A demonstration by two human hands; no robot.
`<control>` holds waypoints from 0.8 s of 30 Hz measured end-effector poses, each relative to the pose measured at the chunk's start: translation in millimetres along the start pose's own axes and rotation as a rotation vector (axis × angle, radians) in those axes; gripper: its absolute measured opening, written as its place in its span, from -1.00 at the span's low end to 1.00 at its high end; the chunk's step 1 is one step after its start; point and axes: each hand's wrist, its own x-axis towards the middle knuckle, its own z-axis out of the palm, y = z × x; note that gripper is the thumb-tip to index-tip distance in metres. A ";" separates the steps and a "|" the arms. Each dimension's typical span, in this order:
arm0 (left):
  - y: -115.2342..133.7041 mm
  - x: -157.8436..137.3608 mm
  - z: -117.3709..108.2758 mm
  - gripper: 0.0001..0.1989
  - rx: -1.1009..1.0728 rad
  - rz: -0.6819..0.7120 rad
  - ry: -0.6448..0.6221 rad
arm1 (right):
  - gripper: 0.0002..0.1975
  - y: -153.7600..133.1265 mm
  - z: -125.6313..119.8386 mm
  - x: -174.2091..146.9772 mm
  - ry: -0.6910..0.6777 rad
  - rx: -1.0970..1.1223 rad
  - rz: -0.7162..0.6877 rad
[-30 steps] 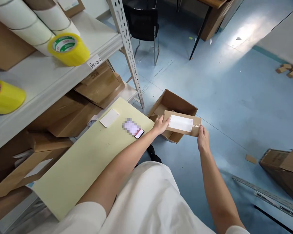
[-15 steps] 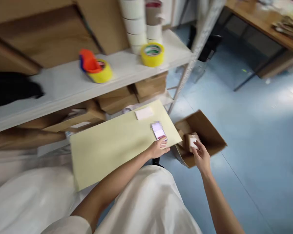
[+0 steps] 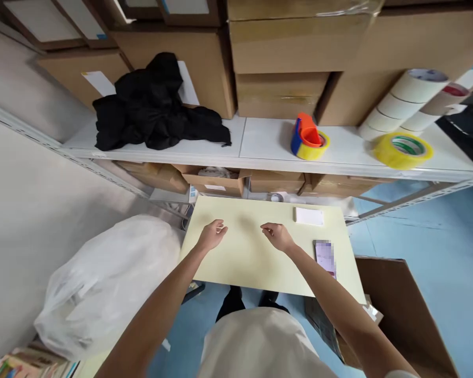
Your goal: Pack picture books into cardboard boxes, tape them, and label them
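Over the pale yellow tabletop (image 3: 236, 268), my left hand (image 3: 212, 235) hovers with fingers loosely bent and the thumb apart; nothing shows in it. Facing it, my right hand (image 3: 278, 236) has its fingers curled together, with nothing visible between them. The two hands are apart, a bare stretch of tabletop between them. To the right of my right hand lies a phone (image 3: 324, 256) with a lit, partly blurred screen. Behind the phone, near the back edge, rests a stack of white cards or paper (image 3: 309, 216).
A large open carton (image 3: 402, 315) stands on the floor at right, holding a small package (image 3: 373, 311). The shelf (image 3: 260, 142) behind bears black cloth (image 3: 153, 110), a tape dispenser (image 3: 309, 137), a yellow tape roll (image 3: 404, 150) and white rolls (image 3: 405, 100). A white plastic bag (image 3: 114, 283) bulges at left.
My right hand has left the carton and the small boxed item, coming over the tabletop. My left hand has moved away from the phone to the left. The view has turned left.
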 end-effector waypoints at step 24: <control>-92.5 238.4 -60.5 -0.70 0.502 0.262 0.117 | -0.65 -30.1 95.9 255.8 0.064 -0.406 0.381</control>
